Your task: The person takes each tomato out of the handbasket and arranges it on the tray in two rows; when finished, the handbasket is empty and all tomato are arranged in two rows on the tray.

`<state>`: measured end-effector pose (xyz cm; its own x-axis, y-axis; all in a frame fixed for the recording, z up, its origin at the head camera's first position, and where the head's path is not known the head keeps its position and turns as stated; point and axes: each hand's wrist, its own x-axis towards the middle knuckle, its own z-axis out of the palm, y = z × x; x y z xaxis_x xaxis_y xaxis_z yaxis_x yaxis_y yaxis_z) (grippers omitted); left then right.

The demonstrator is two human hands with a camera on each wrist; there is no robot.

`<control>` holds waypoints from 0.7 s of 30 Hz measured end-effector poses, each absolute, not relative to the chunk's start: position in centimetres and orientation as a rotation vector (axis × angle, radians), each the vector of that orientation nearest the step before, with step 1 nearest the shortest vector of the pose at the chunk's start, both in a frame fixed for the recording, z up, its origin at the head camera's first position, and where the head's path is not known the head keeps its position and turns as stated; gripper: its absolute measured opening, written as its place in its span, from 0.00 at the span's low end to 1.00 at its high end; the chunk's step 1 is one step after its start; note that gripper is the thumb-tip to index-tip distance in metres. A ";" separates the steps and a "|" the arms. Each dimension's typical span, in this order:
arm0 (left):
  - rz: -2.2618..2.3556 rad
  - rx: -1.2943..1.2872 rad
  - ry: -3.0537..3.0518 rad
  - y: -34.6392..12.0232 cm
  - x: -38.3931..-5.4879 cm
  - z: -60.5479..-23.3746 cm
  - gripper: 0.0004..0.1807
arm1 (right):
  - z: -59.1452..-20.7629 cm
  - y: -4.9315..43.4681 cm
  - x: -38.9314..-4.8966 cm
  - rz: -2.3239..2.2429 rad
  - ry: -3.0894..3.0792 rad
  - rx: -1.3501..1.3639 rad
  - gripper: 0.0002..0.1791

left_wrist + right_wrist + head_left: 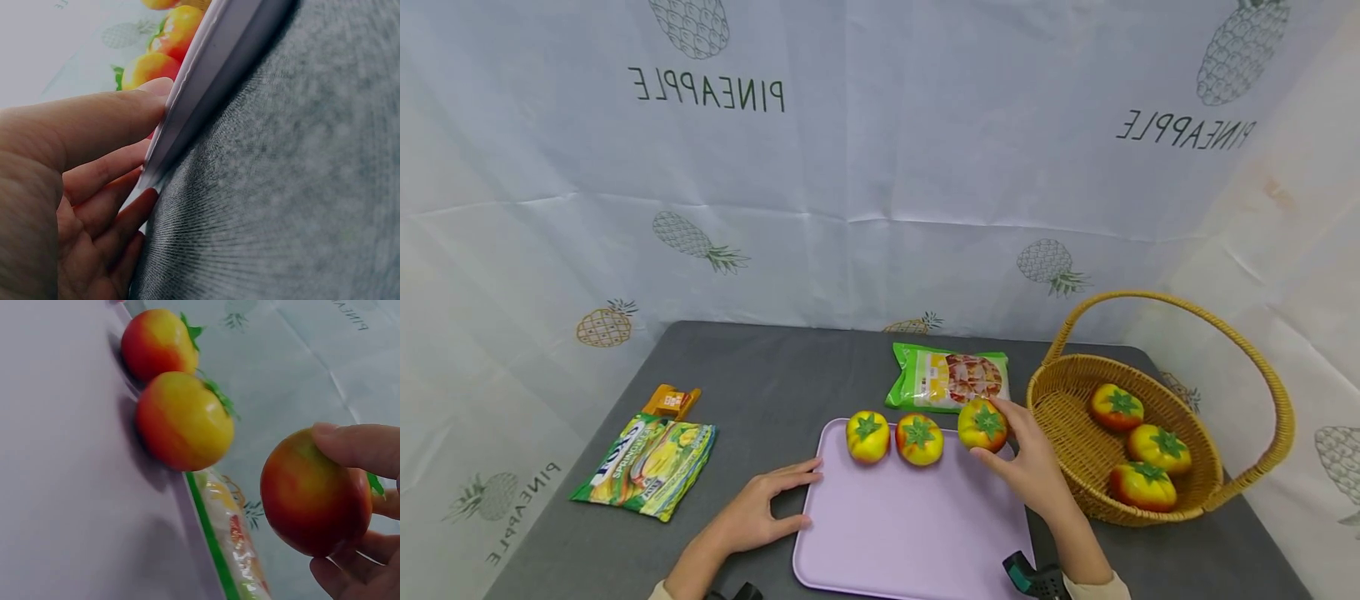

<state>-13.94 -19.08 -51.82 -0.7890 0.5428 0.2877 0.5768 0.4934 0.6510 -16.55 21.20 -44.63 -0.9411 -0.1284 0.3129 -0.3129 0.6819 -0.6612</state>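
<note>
My right hand (1030, 454) holds a yellow-red tomato (982, 425) with a green leafy top between thumb and fingers. In the right wrist view the held tomato (315, 494) appears raised over the far right corner of the lilac tray (910, 525). Along the tray's far edge sit two similar tomatoes, a left one (867, 437) and a middle one (919, 439). My left hand (767, 508) rests at the tray's left edge, thumb and fingers spread. The left wrist view shows its thumb (134, 112) touching the tray rim (194, 94).
A wicker basket (1067, 417) with a tall handle stands on the right, three tomatoes inside. Behind the tray lies a green-edged food packet (955, 379). On the left are a green-yellow packet (651, 467) and a small orange packet (672, 402). A pineapple-print cloth hangs behind the table.
</note>
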 end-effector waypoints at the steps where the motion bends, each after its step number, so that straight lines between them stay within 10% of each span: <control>1: -1.195 -1.002 -2.675 -19.1 -14.0 -51.8 0.26 | -44.8 21.1 -16.6 1.119 -2.664 0.361 0.42; 21: -1.201 -0.992 -2.711 -19.1 -13.8 -51.6 0.26 | -47.2 20.6 -17.1 1.123 -2.833 0.321 0.42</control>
